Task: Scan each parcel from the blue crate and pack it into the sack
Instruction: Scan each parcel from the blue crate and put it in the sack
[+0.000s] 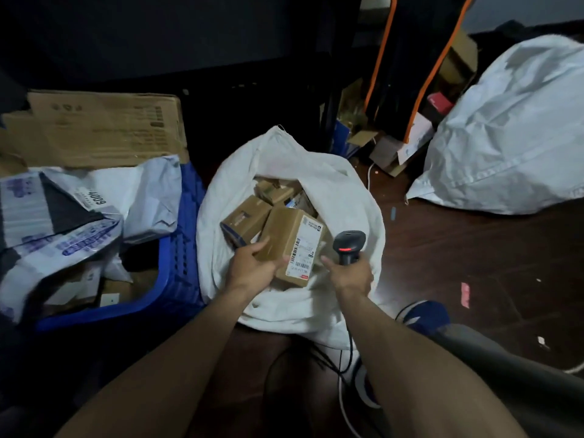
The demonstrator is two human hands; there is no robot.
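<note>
Left hand (pixel 252 263) grips cardboard parcel (pixel 292 245) at its near-left edge, over sack (pixel 347 191) mouth. Right hand (pixel 349 273) clamps scanner (pixel 347 248) handle. Parcel looks stiff, light; hold by edges, label exposed. Blue crate (pixel 177 273) left, mailers inside.

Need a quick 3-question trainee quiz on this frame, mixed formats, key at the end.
1. True or false: the right hand grips the barcode scanner.
2. The labelled cardboard box held by the left hand is: A) lying on the floor, B) over the open white sack, C) on a shelf.
3. Fill in: seen from the person's side, the blue crate stands to the ___ of the white sack.
Key: 1 true; 2 B; 3 left.
</note>
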